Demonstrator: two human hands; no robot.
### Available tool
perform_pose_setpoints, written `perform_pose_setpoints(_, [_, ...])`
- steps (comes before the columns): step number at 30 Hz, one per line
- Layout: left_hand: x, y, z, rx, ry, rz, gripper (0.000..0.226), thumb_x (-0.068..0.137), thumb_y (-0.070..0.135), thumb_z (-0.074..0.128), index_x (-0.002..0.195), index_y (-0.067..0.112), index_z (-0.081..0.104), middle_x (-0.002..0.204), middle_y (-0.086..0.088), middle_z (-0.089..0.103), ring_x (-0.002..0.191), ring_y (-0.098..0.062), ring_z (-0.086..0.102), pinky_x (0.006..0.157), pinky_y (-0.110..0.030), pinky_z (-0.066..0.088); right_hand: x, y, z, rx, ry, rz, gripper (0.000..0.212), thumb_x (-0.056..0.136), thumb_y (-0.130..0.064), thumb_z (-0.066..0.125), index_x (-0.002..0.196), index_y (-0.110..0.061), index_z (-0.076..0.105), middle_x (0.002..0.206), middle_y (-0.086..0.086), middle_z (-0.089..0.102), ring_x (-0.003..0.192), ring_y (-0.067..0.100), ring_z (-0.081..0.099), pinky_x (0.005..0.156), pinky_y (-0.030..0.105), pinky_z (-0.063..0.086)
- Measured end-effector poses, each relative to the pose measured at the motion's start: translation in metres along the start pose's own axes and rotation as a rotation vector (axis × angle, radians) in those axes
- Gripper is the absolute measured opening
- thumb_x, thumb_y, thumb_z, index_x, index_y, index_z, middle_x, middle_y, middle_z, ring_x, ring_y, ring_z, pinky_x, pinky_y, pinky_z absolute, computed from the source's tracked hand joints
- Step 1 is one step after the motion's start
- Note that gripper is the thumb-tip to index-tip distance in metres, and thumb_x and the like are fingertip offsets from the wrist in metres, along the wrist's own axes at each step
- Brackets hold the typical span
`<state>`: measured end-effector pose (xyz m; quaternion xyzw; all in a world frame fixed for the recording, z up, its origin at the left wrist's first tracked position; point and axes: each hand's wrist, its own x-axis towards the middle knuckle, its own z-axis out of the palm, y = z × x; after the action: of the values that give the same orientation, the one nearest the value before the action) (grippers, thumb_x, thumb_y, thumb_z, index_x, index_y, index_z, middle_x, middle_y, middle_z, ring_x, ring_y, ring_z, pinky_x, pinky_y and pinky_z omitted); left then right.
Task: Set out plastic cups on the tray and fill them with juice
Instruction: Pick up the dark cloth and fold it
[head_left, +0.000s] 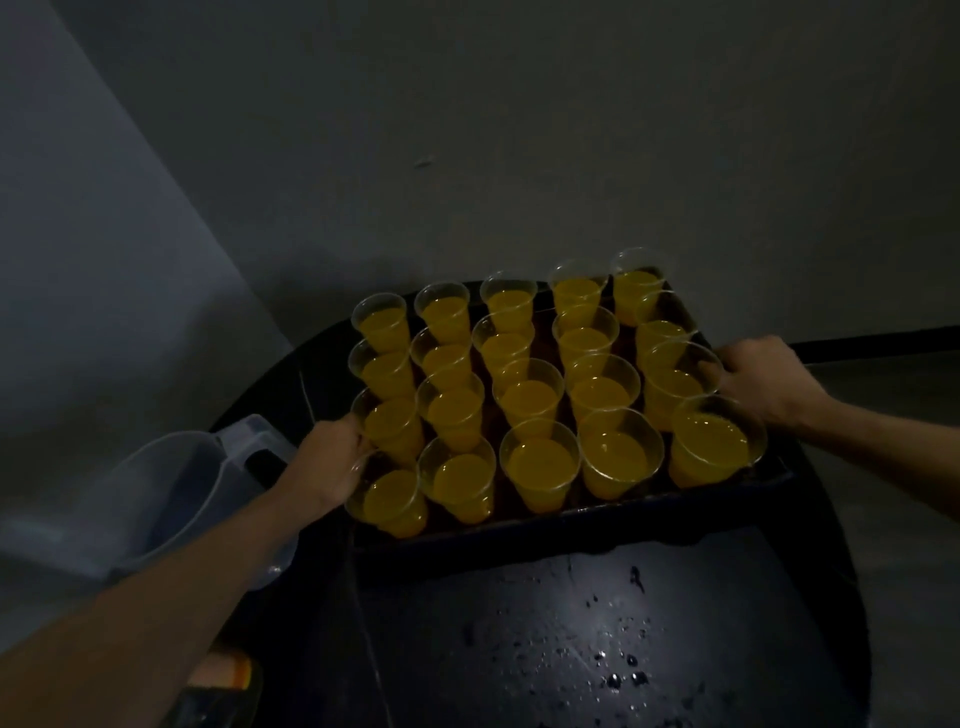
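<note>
The setting-out and filling are looking done: 20 cups (540, 467) are standing on the tray (571, 519) in 4 rows of 5, each holding juice (615, 452) to much the same level, none showing empty. By my judgement little is remaining, perhaps only carrying, since the hands are sitting at opposite ends of the tray.

The right hand (763, 379) is gripping the rim, its fingers (727, 371) curling over it, with the end cups just beside the fingertips. The left hand (327, 462) is reaching in at the other end, but its fingers are hiding behind cups, so I cannot tell what they are holding.

The cups are thin, clear, tapered plastic with round lips, and the juice is an opaque orange-yellow. The tray is dark, rectangular and low-walled. Behind the left wrist a cloudy plastic jug (171, 488) is sitting, seemingly empty. The glossy dark table (519, 623) is carrying droplets (618, 673).
</note>
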<state>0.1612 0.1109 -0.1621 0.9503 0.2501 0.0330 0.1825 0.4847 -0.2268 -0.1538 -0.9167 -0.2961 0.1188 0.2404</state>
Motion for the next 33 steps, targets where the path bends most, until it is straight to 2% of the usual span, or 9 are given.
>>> perform_pose_setpoints(3, [0.016, -0.005, 0.003, 0.032, -0.011, -0.007, 0.043, 0.100, 0.006, 0.057, 0.064, 0.022, 0.040, 0.065, 0.010, 0.050, 0.058, -0.001, 0.049, 0.051, -0.013, 0.033, 0.014, 0.000, 0.000, -0.028, 0.000, 0.002, 0.041, 0.101, -0.026, 0.053, 0.070, -0.003, 0.063, 0.064, 0.012, 0.064, 0.054, 0.022, 0.058, 0.047, 0.025, 0.039])
perform_pose_setpoints(8, [0.040, -0.005, 0.010, 0.028, -0.025, -0.028, 0.039, 0.100, 0.006, 0.055, 0.064, 0.018, 0.047, 0.066, 0.004, 0.053, 0.057, -0.006, 0.052, 0.052, -0.013, 0.042, 0.037, 0.006, 0.007, -0.018, 0.013, 0.013, 0.044, 0.102, -0.028, 0.051, 0.066, -0.004, 0.059, 0.060, 0.011, 0.061, 0.050, 0.020, 0.053, 0.047, 0.024, 0.036])
perform_pose_setpoints(11, [0.058, -0.008, 0.012, 0.062, -0.062, -0.074, 0.033, 0.101, 0.009, 0.055, 0.068, 0.013, 0.052, 0.070, 0.002, 0.058, 0.061, -0.007, 0.057, 0.050, -0.011, 0.041, 0.049, 0.011, 0.016, 0.002, 0.013, 0.032, 0.044, 0.102, -0.028, 0.052, 0.066, -0.003, 0.059, 0.061, 0.013, 0.062, 0.049, 0.019, 0.052, 0.047, 0.025, 0.039])
perform_pose_setpoints(15, [0.076, -0.013, 0.012, 0.044, -0.081, -0.113, 0.031, 0.104, 0.015, 0.050, 0.073, 0.014, 0.054, 0.074, 0.000, 0.060, 0.064, -0.009, 0.058, 0.053, -0.014, 0.039, 0.062, 0.016, 0.030, 0.021, 0.008, 0.031, 0.044, 0.101, -0.029, 0.054, 0.069, 0.000, 0.062, 0.065, 0.016, 0.067, 0.055, 0.031, 0.062, 0.052, 0.037, 0.053])
perform_pose_setpoints(19, [0.086, -0.021, 0.018, 0.067, -0.095, -0.124, 0.030, 0.104, 0.016, 0.051, 0.076, 0.011, 0.057, 0.072, 0.003, 0.059, 0.063, -0.006, 0.056, 0.052, -0.013, 0.035, 0.073, 0.016, 0.040, -0.016, 0.029, 0.023, 0.044, 0.101, -0.026, 0.054, 0.067, 0.001, 0.061, 0.064, 0.016, 0.065, 0.052, 0.024, 0.056, 0.051, 0.031, 0.047])
perform_pose_setpoints(22, [0.088, -0.026, 0.023, 0.079, -0.099, -0.141, 0.028, 0.104, 0.014, 0.050, 0.079, 0.005, 0.061, 0.072, 0.002, 0.059, 0.062, -0.008, 0.057, 0.051, -0.013, 0.038, 0.077, 0.017, 0.048, -0.004, 0.014, 0.034, 0.039, 0.101, -0.023, 0.054, 0.070, 0.000, 0.063, 0.066, 0.016, 0.066, 0.057, 0.027, 0.061, 0.053, 0.034, 0.051])
perform_pose_setpoints(26, [0.088, -0.032, 0.026, 0.105, -0.088, -0.139, 0.029, 0.104, 0.015, 0.049, 0.076, 0.011, 0.056, 0.071, 0.002, 0.058, 0.064, -0.010, 0.058, 0.054, -0.014, 0.038, 0.080, 0.016, 0.056, 0.029, -0.008, 0.072, 0.036, 0.101, -0.025, 0.054, 0.075, -0.002, 0.063, 0.070, 0.013, 0.066, 0.060, 0.025, 0.064, 0.054, 0.033, 0.052])
perform_pose_setpoints(29, [0.089, -0.037, 0.026, 0.150, -0.066, -0.172, 0.023, 0.103, 0.017, 0.050, 0.094, 0.000, 0.062, 0.087, -0.019, 0.068, 0.083, -0.036, 0.067, 0.073, -0.040, 0.052, 0.080, 0.015, 0.058, 0.026, -0.010, 0.082, 0.037, 0.101, -0.026, 0.054, 0.076, -0.001, 0.064, 0.071, 0.015, 0.067, 0.059, 0.025, 0.063, 0.054, 0.033, 0.052])
perform_pose_setpoints(33, [0.088, -0.038, 0.026, 0.156, -0.064, -0.197, 0.026, 0.104, 0.019, 0.048, 0.101, -0.003, 0.061, 0.092, -0.023, 0.068, 0.087, -0.041, 0.066, 0.079, -0.048, 0.053, 0.078, 0.013, 0.057, 0.022, -0.010, 0.081, 0.036, 0.101, -0.025, 0.053, 0.079, 0.000, 0.065, 0.075, 0.017, 0.068, 0.067, 0.032, 0.068, 0.059, 0.037, 0.056])
